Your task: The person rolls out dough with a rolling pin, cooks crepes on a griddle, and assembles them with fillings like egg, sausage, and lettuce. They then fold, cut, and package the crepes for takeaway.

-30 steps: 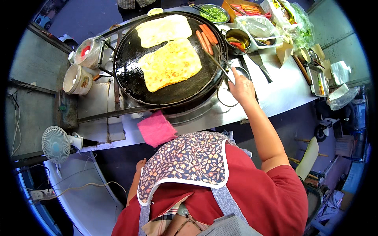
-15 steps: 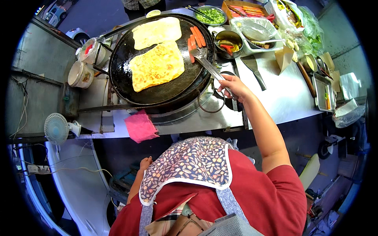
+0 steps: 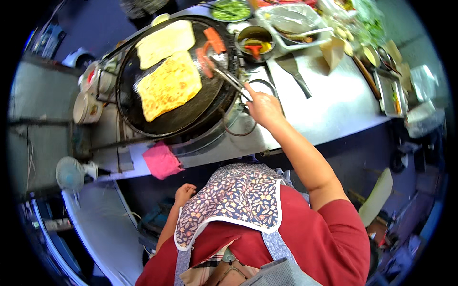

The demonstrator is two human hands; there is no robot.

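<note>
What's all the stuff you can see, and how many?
counter: one, silvery, across the middle
griddle: one, black, on counter
flatbreads: two, yellow, on griddle
sausages: several (blurred), orange-red, griddle's right
bowl: one, metal, greens inside, top
pot: one, metal, right of griddle
tub: one, white, right of pot
wide spatula: one, grey, on counter
tray: one, silver, counter's right
buckets: two, whitish, left of griddle
cloth: one, pink, counter's front edge
fan: one, white, left
right hand: one, bare, holding metal tool
left hand: one, bare, beside apron
</note>
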